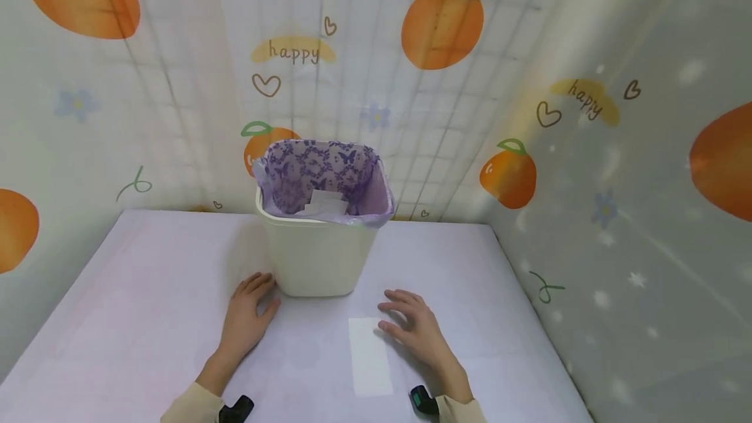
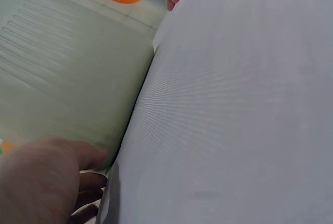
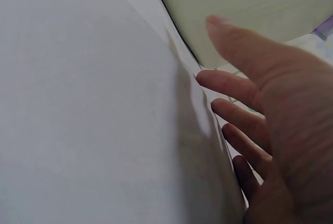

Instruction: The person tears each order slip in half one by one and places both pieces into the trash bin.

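Observation:
A pale cream waste bin stands upright near the back of the white table, lined with a purple floral bag. White paper pieces show inside it. My left hand rests on the table at the bin's lower left corner, fingers relaxed, thumb beside the bin wall in the left wrist view. On the other side, my right hand is held low over the table with fingers spread and nothing in them. Just left of its fingertips lies a flat white paper strip.
The white table runs up to a curtain printed with oranges, hearts and lettering. A second curtain side borders the table on the right. A black wrist device is worn at my right sleeve.

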Demonstrator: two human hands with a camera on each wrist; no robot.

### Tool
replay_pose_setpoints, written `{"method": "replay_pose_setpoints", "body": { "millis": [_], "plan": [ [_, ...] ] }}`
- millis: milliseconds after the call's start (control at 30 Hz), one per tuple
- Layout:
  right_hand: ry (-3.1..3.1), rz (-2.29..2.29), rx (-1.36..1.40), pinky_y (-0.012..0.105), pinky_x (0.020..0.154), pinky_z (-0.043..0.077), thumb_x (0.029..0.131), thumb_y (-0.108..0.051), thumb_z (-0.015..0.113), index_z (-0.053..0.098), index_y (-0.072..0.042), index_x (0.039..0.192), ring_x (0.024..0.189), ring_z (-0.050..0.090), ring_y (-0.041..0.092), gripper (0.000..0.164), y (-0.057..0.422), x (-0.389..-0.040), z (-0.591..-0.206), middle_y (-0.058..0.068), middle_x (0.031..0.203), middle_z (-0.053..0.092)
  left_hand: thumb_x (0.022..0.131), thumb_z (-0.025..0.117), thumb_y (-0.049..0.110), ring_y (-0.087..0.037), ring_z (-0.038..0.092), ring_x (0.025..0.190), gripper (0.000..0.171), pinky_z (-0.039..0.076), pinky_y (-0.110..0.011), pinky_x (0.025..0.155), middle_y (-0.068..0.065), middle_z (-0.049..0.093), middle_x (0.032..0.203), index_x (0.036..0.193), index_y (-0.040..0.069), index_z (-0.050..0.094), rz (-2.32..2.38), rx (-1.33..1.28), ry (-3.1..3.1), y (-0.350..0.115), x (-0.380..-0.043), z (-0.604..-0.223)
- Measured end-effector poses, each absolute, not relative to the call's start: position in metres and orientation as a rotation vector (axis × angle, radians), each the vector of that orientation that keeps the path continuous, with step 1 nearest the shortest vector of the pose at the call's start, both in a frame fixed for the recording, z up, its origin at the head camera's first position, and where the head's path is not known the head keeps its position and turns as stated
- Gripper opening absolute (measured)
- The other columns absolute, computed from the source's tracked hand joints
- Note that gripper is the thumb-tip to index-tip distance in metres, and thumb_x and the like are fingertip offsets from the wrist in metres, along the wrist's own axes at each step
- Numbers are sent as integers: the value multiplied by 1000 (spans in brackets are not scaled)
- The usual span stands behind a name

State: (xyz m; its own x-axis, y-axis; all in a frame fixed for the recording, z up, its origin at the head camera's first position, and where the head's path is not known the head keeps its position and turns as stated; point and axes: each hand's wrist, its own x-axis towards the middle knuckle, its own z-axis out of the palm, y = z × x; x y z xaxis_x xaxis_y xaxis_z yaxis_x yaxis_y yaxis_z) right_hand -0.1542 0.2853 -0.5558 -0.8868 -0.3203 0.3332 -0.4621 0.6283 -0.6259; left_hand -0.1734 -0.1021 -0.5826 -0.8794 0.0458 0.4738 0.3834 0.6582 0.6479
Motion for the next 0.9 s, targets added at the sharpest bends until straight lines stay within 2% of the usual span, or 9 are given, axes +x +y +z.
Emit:
{"method": "replay_pose_setpoints", "body": {
  "millis": [167, 333, 667, 767, 900],
  "plan": [
    [-2663, 1112, 658, 70, 115, 35, 90, -34, 85, 77, -15, 123, 144, 49, 37, 39, 286, -151, -557, 12, 147, 64, 91, 78, 5, -42, 61, 131, 27, 47, -58, 109, -20, 70, 133, 116, -3, 76, -1217, -231, -2412, -99, -168, -583],
    [-2682, 1106, 648, 70, 115, 35, 87, -37, 88, 77, -17, 124, 144, 48, 36, 44, 287, -149, -557, 11, 149, 62, 92, 79, 8, -37, 64, 129, 10, 47, -50, 108, -16, 73, 128, 101, 5, 79, -1276, -169, -2385, -93, -166, -585],
    [-2811, 1088, 629, 72, 118, 28, 80, -44, 92, 73, -20, 129, 152, 39, 35, 58, 284, -145, -551, 8, 158, 53, 90, 80, 9, -35, 66, 125, 6, 50, -50, 103, -12, 73, 128, 96, 9, 79, -1279, -125, -2389, -81, -160, -583],
    [-2830, 1114, 645, 71, 120, 27, 78, -44, 93, 73, -20, 125, 154, 36, 33, 57, 280, -143, -550, 7, 160, 51, 90, 81, 8, -33, 67, 121, 6, 49, -44, 101, -11, 74, 123, 95, 9, 78, -1278, -105, -2366, -80, -159, -582],
    [-2827, 1113, 648, 63, 120, 33, 74, -40, 96, 73, -19, 115, 149, 41, 29, 52, 274, -142, -547, 4, 154, 56, 86, 83, 5, -31, 68, 115, 8, 48, -40, 97, -10, 75, 116, 90, 10, 77, -1241, -126, -2328, -80, -161, -581]
  ]
}}
